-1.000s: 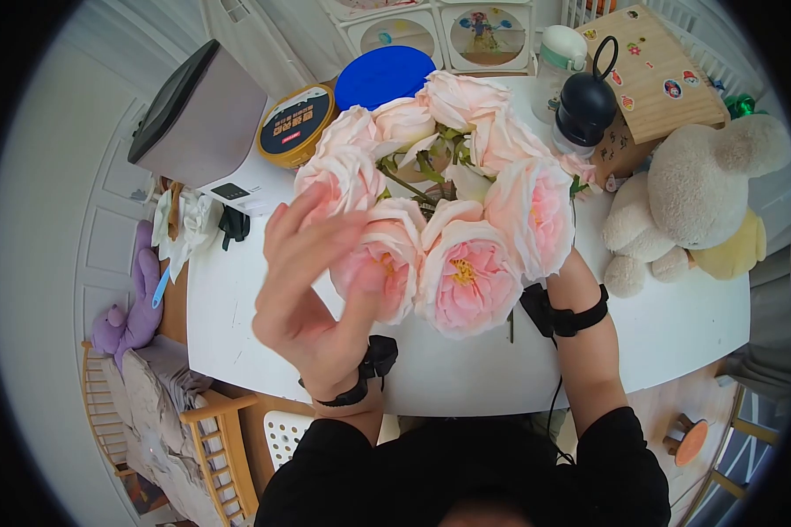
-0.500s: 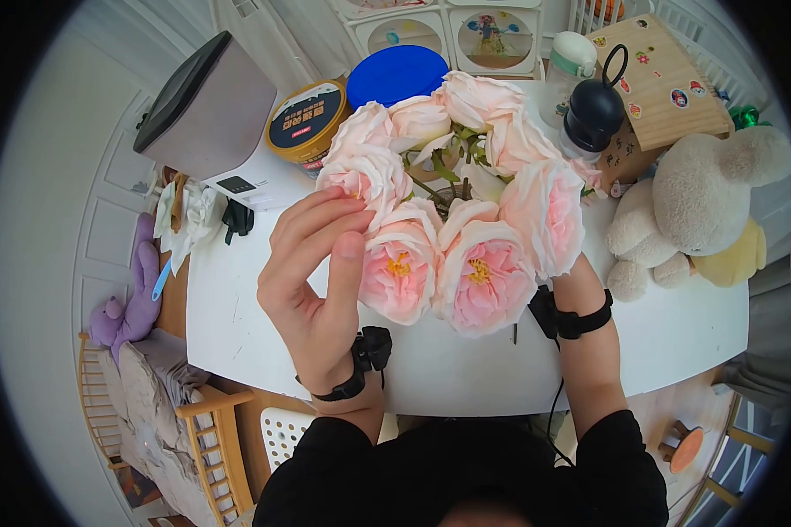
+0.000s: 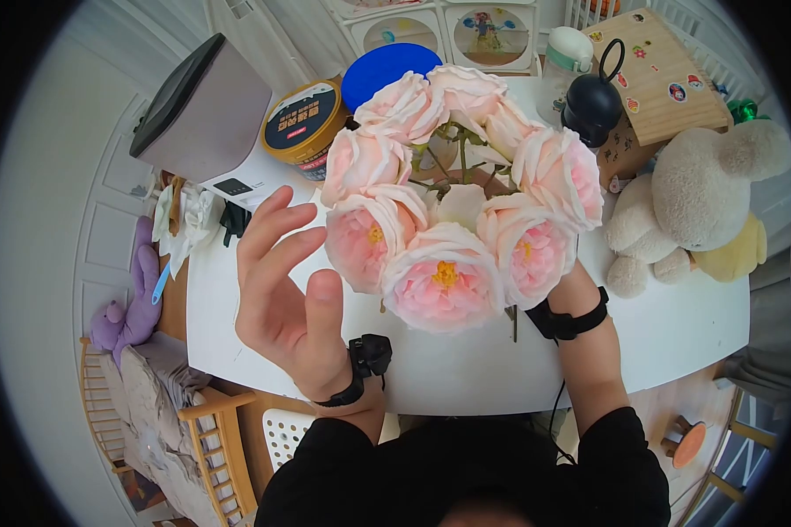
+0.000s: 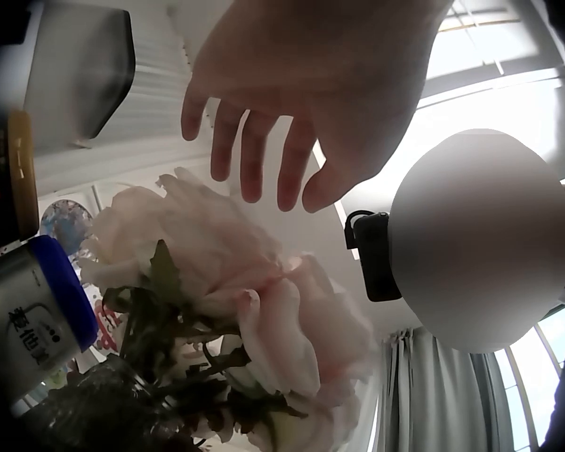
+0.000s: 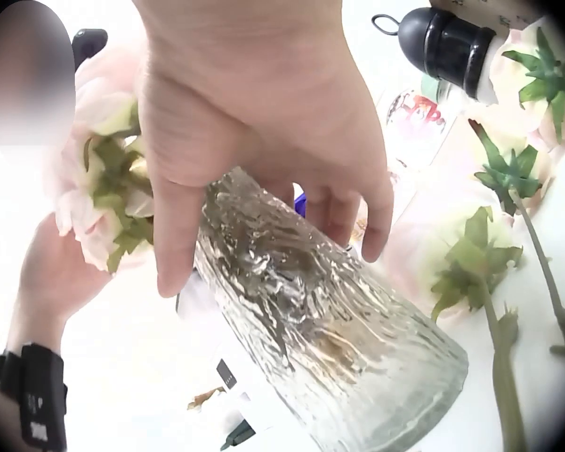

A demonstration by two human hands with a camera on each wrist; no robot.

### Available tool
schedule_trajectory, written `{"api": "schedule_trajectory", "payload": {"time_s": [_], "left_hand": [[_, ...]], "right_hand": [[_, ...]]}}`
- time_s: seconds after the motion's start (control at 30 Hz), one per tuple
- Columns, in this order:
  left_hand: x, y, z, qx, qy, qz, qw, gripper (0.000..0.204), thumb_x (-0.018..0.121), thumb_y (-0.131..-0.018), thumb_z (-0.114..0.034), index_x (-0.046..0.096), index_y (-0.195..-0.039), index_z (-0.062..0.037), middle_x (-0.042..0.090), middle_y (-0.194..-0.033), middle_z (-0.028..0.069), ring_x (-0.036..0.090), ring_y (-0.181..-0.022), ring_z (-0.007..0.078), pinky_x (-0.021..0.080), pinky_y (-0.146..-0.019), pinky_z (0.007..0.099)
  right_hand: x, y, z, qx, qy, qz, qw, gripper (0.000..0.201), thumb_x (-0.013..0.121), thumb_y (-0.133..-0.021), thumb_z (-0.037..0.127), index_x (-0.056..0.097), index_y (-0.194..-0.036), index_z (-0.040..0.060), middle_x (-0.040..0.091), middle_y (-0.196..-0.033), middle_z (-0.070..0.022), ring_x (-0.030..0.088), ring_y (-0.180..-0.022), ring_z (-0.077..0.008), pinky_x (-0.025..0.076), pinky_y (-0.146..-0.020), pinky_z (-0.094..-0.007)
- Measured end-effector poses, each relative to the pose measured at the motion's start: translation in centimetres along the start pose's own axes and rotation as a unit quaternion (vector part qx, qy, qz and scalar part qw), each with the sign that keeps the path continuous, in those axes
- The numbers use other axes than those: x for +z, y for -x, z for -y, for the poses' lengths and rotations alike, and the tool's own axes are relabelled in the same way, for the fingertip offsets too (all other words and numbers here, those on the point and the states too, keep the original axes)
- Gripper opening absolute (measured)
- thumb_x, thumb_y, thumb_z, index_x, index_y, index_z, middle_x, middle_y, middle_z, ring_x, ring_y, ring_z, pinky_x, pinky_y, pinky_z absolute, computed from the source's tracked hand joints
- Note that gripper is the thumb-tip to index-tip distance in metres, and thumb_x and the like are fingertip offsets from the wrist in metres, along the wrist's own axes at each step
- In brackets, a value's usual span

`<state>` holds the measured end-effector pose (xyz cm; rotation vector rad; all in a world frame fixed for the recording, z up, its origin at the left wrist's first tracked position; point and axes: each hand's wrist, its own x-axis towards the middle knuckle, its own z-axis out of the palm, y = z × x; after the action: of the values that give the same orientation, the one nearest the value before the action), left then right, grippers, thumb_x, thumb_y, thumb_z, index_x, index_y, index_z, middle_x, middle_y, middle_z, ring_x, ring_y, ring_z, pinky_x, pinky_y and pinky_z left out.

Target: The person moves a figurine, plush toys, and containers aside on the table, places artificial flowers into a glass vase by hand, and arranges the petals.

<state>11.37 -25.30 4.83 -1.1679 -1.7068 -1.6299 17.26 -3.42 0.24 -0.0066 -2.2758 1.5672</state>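
Observation:
A ring of pale pink roses (image 3: 446,277) with yellow centres fills the middle of the head view, on green stems. Below the blooms is a clear ribbed glass vase (image 5: 330,320), tilted in the right wrist view. My right hand (image 5: 264,122) grips that vase near its top, thumb on one side and fingers on the other; in the head view the blooms hide this hand. Just left of the roses my left hand (image 3: 281,294) is raised with fingers spread and slightly bent, holding nothing. The left wrist view shows its fingers above a rose (image 4: 207,235).
More rose stems (image 5: 504,367) lie on the white table (image 3: 677,325) beside the vase. Behind stand a gold-rimmed tub (image 3: 303,123), a blue-lidded can (image 3: 387,75) and a black-topped bottle (image 3: 589,105). A plush toy (image 3: 699,189) sits right, a grey bin-like box (image 3: 206,110) left.
The left hand has come away from the roses, moving left with fingers spreading. The ring of roses has turned, with different blooms now facing front. The right forearm stays nearly in place.

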Motion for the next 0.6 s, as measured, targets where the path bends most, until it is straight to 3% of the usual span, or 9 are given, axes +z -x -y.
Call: {"api": "schedule_trajectory", "payload": {"time_s": [0.17, 0.37, 0.43, 0.53, 0.6], "left_hand": [[-0.2, -0.1, 0.1, -0.004, -0.011, 0.073, 0.997, 0.031, 0.075, -0.078, -0.023, 0.071, -0.101, -0.0036, 0.065, -0.11, 0.0142, 0.054, -0.115, 0.0378, 0.039, -0.102, 0.0502], [-0.2, -0.1, -0.5, 0.014, -0.066, 0.116, 0.991, 0.027, 0.082, -0.063, -0.017, 0.078, -0.088, -0.0122, 0.064, -0.115, 0.0104, 0.047, -0.122, 0.0367, 0.036, -0.104, 0.049], [0.3, -0.2, -0.7, 0.01, -0.071, 0.123, 0.99, 0.024, 0.084, -0.059, -0.014, 0.079, -0.083, -0.0146, 0.063, -0.116, 0.0091, 0.045, -0.124, 0.0361, 0.034, -0.106, 0.0485], [0.7, -0.3, -0.7, 0.021, -0.092, 0.134, 0.986, 0.023, 0.084, -0.058, -0.012, 0.079, -0.08, -0.0155, 0.063, -0.116, 0.0083, 0.044, -0.125, 0.0356, 0.032, -0.107, 0.048], [0.8, -0.1, -0.8, 0.015, -0.098, 0.143, 0.985, 0.02, 0.082, -0.06, -0.011, 0.078, -0.08, -0.0133, 0.062, -0.12, 0.0119, 0.04, -0.13, 0.0388, 0.028, -0.109, 0.0529]], "right_hand": [[-1.0, 0.2, 0.1, 0.0, 0.031, -0.014, 0.999, 0.047, 0.069, -0.083, 0.001, 0.056, -0.128, 0.0005, 0.061, -0.127, -0.0106, 0.056, -0.115, -0.0201, 0.044, -0.099, -0.0331], [-5.8, 7.5, -1.6, 0.002, 0.066, -0.028, 0.997, 0.044, 0.068, -0.084, 0.001, 0.057, -0.127, 0.0002, 0.062, -0.126, -0.0108, 0.057, -0.114, -0.0201, 0.045, -0.098, -0.0329], [-7.9, 8.2, -0.2, 0.093, 0.036, -0.054, 0.994, 0.033, 0.066, -0.084, -0.001, 0.062, -0.117, -0.0014, 0.067, -0.112, -0.0098, 0.062, -0.102, -0.0178, 0.048, -0.091, -0.0315], [-8.1, 9.0, 3.7, 0.047, 0.026, -0.192, 0.98, 0.024, 0.064, -0.085, -0.003, 0.066, -0.109, -0.0017, 0.069, -0.101, -0.0093, 0.064, -0.092, -0.0169, 0.048, -0.085, -0.0303], [-7.2, 9.6, 5.3, -0.064, 0.039, -0.247, 0.966, 0.024, 0.065, -0.081, -0.002, 0.068, -0.105, -0.0009, 0.07, -0.102, -0.0111, 0.063, -0.095, -0.0214, 0.048, -0.087, -0.0334]]}}
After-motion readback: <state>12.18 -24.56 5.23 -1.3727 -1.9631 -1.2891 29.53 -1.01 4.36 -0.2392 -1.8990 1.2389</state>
